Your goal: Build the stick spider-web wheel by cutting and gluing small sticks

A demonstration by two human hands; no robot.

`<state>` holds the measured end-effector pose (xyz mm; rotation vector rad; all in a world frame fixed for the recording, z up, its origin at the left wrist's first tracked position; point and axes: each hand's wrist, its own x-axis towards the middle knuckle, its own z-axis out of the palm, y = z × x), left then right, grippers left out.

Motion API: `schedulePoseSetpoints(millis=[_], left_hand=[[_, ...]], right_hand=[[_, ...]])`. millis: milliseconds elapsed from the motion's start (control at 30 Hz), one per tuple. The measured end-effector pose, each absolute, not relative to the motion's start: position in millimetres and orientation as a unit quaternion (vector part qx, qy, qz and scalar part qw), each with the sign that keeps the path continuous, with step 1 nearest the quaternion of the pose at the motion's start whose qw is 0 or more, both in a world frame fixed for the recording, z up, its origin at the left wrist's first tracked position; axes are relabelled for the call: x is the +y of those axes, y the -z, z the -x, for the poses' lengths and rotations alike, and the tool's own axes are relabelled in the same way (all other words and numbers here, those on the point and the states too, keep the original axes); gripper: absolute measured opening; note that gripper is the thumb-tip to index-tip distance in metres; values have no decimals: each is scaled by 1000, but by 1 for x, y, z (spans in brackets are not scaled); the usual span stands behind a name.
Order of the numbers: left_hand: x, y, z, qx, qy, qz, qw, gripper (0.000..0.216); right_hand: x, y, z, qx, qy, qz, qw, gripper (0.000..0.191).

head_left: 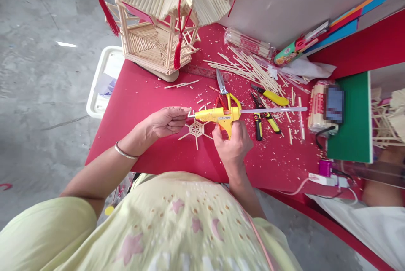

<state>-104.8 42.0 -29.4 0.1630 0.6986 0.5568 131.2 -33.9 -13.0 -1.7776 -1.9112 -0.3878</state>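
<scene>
My right hand (233,143) is wrapped round the handle of a yellow glue gun (218,115), with a long clear glue stick (274,111) poking out of its back end. The nozzle points left, at the fingertips of my left hand (171,121). Those fingers are pinched on a short, pale wooden stick piece (190,114) right by the nozzle. Beneath the gun, a small web-shaped frame of thin sticks (196,129) lies flat on the red table (126,106); the gun and my left fingers cover part of its upper side.
A pavilion model of wooden sticks (158,47) with red tassels stands at the back left. Scissors (222,83), pliers (258,125) and a yellow-handled cutter (275,97) lie right of centre. Loose sticks (249,68) are scattered behind them. Another person's arm (382,178) is at far right.
</scene>
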Motion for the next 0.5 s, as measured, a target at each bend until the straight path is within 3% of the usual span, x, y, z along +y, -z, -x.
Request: schedulePoseSetpoints(millis=[500], left_hand=[[42, 25, 102, 348, -264, -64, 897, 33]], right_hand=[[-35, 12, -129, -700, 149, 654, 243, 27]])
